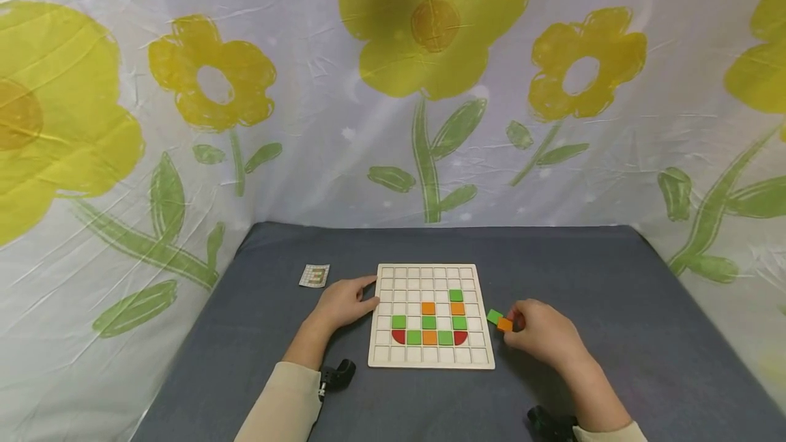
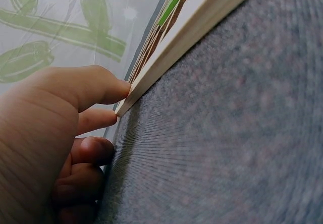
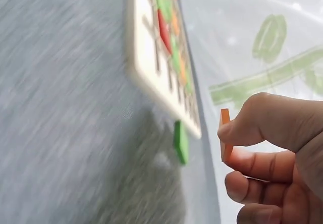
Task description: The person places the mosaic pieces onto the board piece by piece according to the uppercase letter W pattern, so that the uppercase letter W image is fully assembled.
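Note:
A square wooden grid board (image 1: 388, 355) lies on the table, with green, orange and red tiles set in some of its cells. My left hand (image 1: 347, 303) is at its left edge, thumb and index finger touching the side; the left wrist view shows the other fingers bent below. Off the board's right side, my right hand (image 1: 545, 330) pinches an orange square tile (image 3: 224, 135) between thumb and index finger. A loose green square tile (image 3: 180, 144) lies close by the board's right edge; whether it touches the board I cannot tell.
A small card (image 1: 314, 275) with a grid pattern lies left of the board's far corner. Dark grey cloth covers the table (image 1: 245, 333). Behind it hangs a pale curtain (image 1: 313, 155) printed with yellow flowers.

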Motion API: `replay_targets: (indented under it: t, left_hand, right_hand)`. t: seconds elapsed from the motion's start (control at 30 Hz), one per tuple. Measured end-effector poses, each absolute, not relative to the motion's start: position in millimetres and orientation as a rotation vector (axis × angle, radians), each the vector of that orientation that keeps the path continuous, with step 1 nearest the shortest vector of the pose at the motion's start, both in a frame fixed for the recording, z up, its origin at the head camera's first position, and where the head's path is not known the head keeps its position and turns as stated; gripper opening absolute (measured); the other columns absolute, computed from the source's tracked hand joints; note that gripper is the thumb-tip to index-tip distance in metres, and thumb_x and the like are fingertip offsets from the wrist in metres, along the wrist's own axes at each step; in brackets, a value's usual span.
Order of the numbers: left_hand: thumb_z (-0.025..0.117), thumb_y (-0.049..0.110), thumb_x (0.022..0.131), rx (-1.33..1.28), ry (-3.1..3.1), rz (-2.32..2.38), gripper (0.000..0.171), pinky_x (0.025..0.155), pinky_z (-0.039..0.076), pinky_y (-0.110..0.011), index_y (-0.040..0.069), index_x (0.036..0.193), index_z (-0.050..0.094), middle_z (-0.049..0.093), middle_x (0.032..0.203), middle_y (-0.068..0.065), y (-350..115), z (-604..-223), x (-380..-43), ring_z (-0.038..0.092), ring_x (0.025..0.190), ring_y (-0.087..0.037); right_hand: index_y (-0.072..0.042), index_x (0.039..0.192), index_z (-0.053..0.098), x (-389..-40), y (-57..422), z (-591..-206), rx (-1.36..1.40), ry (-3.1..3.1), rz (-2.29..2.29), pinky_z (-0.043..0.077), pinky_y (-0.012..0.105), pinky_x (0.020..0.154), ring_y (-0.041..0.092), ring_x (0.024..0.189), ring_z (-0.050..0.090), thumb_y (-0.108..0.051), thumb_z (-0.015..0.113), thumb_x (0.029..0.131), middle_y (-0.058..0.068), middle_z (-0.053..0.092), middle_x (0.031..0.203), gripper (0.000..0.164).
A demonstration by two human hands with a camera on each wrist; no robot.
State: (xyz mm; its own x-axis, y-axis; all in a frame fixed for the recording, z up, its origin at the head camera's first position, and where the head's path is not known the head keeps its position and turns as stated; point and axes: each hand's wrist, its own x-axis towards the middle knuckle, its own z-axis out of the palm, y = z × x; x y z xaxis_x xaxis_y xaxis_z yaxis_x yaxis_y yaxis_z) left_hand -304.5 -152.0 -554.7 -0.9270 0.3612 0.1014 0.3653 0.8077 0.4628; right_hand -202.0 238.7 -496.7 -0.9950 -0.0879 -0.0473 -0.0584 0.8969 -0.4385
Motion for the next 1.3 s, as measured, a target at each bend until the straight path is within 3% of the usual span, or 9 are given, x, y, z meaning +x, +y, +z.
replay_targets:
  t: [0.3, 0.63, 1.1, 1.3]
  left_hand:
    - [0.067, 0.039, 0.096, -0.585, -2.978, -0.772, 0.055, 0.051, 0.027, -0.03, 0.016, 0.145, 0.062, 0.044, 0.054, 0.006, -151, -556, -306, 0.034, 0.047, -0.011]
    - [0.067, 0.04, 0.096, -0.601, -2.975, -0.773, 0.054, 0.051, 0.029, -0.029, 0.017, 0.145, 0.062, 0.045, 0.054, 0.007, -151, -556, -306, 0.036, 0.046, -0.011]
    - [0.068, 0.04, 0.096, -0.604, -2.97, -0.776, 0.053, 0.05, 0.028, -0.029, 0.017, 0.144, 0.063, 0.045, 0.054, 0.007, -151, -555, -305, 0.035, 0.046, -0.011]
    - [0.068, 0.04, 0.096, -0.597, -2.97, -0.776, 0.053, 0.05, 0.028, -0.029, 0.017, 0.144, 0.063, 0.044, 0.054, 0.007, -151, -555, -304, 0.035, 0.046, -0.011]
  right_hand:
    - [-0.011, 0.096, 0.069, -208, 204, -484, -0.216, 2.988, -0.774, 0.044, 0.036, 0.06, 0.015, 0.066, 0.052, -0.019, 0.084, 0.078, -0.003, 0.064, 0.082, 0.025]
    - [-0.009, 0.097, 0.071, -215, 172, -475, -0.32, 2.925, -0.917, 0.043, 0.033, 0.059, 0.014, 0.062, 0.05, -0.006, 0.077, 0.078, -0.006, 0.06, 0.074, 0.02]
    - [-0.007, 0.1, 0.073, -230, 140, -477, -0.423, 2.89, -0.964, 0.045, 0.033, 0.057, 0.013, 0.06, 0.053, -0.006, 0.075, 0.08, -0.007, 0.059, 0.074, 0.021]
    - [-0.012, 0.099, 0.073, -234, 125, -477, -0.477, 2.892, -0.937, 0.042, 0.033, 0.057, 0.013, 0.06, 0.05, -0.006, 0.075, 0.079, -0.007, 0.058, 0.075, 0.021]
